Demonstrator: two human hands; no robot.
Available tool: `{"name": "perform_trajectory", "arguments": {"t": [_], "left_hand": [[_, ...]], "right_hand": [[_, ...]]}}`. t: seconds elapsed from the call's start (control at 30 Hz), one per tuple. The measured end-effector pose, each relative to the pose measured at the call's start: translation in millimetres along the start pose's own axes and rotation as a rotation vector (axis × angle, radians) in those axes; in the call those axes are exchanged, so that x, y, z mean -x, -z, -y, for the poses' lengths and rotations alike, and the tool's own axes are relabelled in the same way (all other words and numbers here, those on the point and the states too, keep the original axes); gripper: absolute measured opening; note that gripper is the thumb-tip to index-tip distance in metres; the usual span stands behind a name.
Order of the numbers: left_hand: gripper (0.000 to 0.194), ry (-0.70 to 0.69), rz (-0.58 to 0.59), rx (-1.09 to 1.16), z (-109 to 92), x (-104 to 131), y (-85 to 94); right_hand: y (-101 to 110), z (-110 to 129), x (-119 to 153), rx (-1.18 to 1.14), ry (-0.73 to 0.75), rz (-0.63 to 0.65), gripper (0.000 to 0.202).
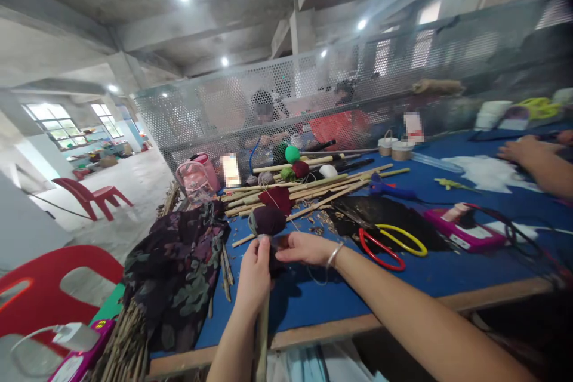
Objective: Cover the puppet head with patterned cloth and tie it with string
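Note:
My left hand is closed round the neck of a dark fabric ball, which sits at the top of an upright stick. Thumb and fingers of my right hand are pressed together on dark material just beneath the ball; a silver bangle is on that wrist. A thin pale thread hangs below the right wrist. Scissors with one red and one yellow handle lie right of my hands on black cloth. The material between my fingers is partly hidden.
Sticks, coloured balls and a blue glue gun lie behind my hands. Patterned cloth drapes over the left edge. A purple power strip sits at right, near another person's hand. A perforated metal screen stands behind.

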State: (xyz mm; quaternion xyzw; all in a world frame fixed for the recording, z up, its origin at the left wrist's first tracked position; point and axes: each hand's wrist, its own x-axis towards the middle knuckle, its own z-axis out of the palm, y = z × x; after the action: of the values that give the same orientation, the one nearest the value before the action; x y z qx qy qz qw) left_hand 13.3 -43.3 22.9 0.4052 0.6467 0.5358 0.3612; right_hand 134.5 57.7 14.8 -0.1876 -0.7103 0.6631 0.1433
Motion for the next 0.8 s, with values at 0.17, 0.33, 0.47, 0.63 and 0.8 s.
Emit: {"name": "perform_trajectory", "arguments": {"t": [0.17, 0.33, 0.47, 0.63, 0.8], "left_hand": [[0.051, 0.086, -0.008, 0.206, 4, 4, 1.1], [0.057, 0.123, 0.107, 0.432, 5, 3, -6.4], [0.067, 0.17, 0.341, 0.536, 2, 0, -7.8], [0.079, 0.369, 0.673, 0.561, -4, -2, -12.9], [0.085, 0.323, 0.374, 0.368, 5, -7, -24.1]], "right_hand": [[-17, -3, 6, -0.041, 0.038, -0.444, 0.05], [-19, -13, 6, -0.146, 0.023, -0.424, 0.044], [-14, -11, 9, -0.283, -0.011, -0.331, 0.044], [-4, -12, 14, -0.411, -0.033, -0.211, 0.044], [2, -16, 13, -0.445, -0.043, -0.152, 0.043]]}}
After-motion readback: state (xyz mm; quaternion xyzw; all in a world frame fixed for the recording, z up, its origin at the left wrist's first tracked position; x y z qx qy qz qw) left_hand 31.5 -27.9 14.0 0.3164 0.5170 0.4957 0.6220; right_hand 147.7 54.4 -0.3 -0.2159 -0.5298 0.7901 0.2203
